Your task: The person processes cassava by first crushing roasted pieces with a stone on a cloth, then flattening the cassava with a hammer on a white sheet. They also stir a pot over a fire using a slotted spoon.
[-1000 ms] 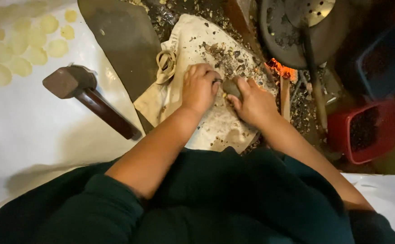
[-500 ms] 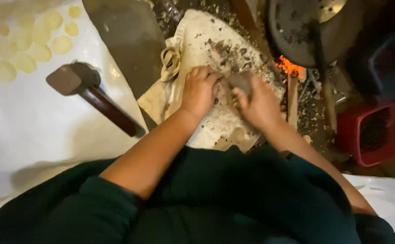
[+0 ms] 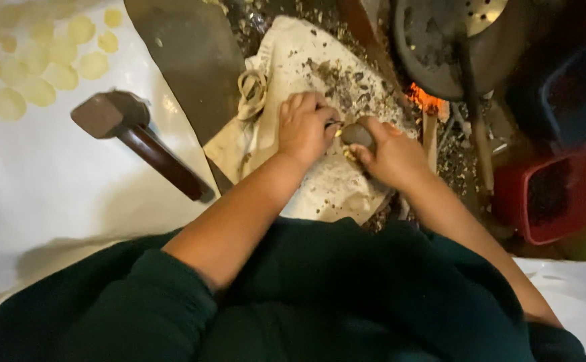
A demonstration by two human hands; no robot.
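Your right hand [image 3: 393, 155] had its fingers clamped round a small dark rounded lump [image 3: 358, 134], held just above the pale cloth [image 3: 306, 60]. Your left hand [image 3: 304, 127] sat at 9 o'clock of the lump, fingers curled together w/ tips touching it; can't tell if they gripped anything. Cloth was strewn w/ dark bits. Wooden mallet [image 3: 132, 137] lay well apart at 9 o'clock on the white sheet [image 3: 38, 201]. Red tub [image 3: 548, 194] at 3 o'clock, glowing embers [image 3: 424, 100] at 1 o'clock.

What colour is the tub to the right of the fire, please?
The tub is red, seen in the head view.
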